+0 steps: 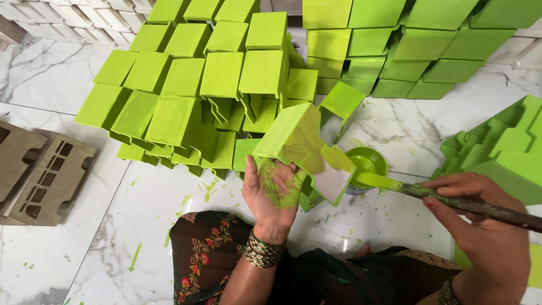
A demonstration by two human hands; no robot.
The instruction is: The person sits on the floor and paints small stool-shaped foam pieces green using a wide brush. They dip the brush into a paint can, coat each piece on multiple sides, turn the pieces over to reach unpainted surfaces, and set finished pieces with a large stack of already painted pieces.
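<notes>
The left hand (275, 195) cups a green block (296, 144) from below, palm up and fingers spread under its base, lifting it clear of the floor (51, 85) and tilting it toward the brush. The right hand (480, 217) closes around the dark handle of a brush (395, 185), whose green-loaded bristles touch the block's lower right face, where a bare grey-white patch is left unpainted. Just behind the bristles sits a small paint bowl (367, 161) on the marble.

The block looks rigid and moulded, with hard edges and a hollow notch — probably heavy enough to want a full palm under it, not a fingertip pinch. Its skin is wet paint, so it is likely slippery, and any grip on a coated face would smear; the left palm is already stained green. The unpainted underside seems the safest place to hold it.

Rows of painted blocks (186, 79) stand behind, more stacked at the right (395, 45) — two unpainted grey ones (48, 178) lie at the left
</notes>
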